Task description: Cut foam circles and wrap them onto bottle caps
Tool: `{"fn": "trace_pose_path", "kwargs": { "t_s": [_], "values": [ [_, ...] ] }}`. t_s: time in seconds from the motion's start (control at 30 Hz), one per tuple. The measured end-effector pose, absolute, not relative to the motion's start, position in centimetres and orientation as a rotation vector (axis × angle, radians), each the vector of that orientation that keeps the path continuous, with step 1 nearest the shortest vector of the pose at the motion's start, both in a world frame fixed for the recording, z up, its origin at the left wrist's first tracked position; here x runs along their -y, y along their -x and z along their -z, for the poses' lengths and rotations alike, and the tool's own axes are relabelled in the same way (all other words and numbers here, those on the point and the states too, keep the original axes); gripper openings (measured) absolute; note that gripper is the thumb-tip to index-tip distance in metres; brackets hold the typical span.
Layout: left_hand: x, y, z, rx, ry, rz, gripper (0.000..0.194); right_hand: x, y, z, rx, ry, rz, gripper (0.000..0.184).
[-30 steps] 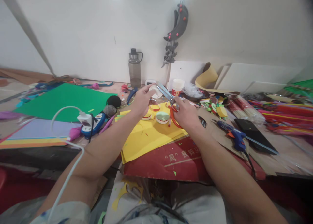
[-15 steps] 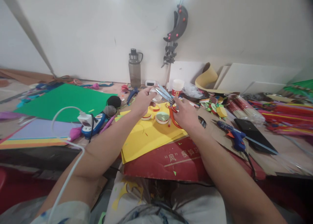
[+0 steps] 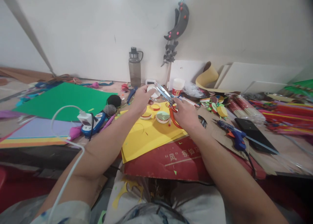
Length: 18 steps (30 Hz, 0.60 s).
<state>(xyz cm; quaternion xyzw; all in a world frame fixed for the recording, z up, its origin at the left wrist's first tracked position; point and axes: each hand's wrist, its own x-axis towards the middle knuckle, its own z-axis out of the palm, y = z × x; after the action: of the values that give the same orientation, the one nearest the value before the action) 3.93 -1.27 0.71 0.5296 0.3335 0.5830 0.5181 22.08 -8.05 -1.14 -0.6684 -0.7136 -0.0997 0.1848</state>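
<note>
Between the fingers of my left hand [image 3: 142, 98] is a small white round piece [image 3: 154, 91], held up over the table. My right hand [image 3: 185, 111] is closed on the orange handles of a pair of scissors [image 3: 164, 93]. The blades lie close together and point up and left, right beside the white piece. Below both hands, yellow sheets [image 3: 144, 141] lie on a red printed board [image 3: 168, 167]. On the yellow sheets sit several short round cup pieces, one with a pale green top [image 3: 162, 116].
A paper cup [image 3: 177, 87] and a bottle [image 3: 135, 69] stand behind my hands. To the right lie a blue glue gun [image 3: 236, 136] with its cord and a black phone [image 3: 254, 136]. A green sheet [image 3: 68, 102] and a power strip [image 3: 94, 126] are on the left.
The scissor blades have closed from apart to nearly together. The white piece has turned to show its flat face more. Both arms stay almost in place.
</note>
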Motion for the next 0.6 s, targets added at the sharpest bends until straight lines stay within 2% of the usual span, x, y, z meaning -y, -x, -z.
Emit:
{"fn": "trace_pose_path", "kwargs": {
  "t_s": [0.2, 0.37, 0.6],
  "values": [
    [1.17, -3.71, -0.99, -0.828, -1.263, -1.409, 0.008, 8.02, -22.12, 1.13, 2.037, 1.872, 0.286, 0.039],
    [0.95, -3.66, -0.79, -0.852, -1.299, -1.404, 0.007, 8.13, -22.06, 1.03, 2.018, 1.89, 0.274, 0.046],
    [0.98, -3.8, -0.15, -0.829, -1.398, -1.286, 0.011, 8.32, -21.9, 0.89, 1.999, 1.911, 0.28, 0.047]
  ]
}}
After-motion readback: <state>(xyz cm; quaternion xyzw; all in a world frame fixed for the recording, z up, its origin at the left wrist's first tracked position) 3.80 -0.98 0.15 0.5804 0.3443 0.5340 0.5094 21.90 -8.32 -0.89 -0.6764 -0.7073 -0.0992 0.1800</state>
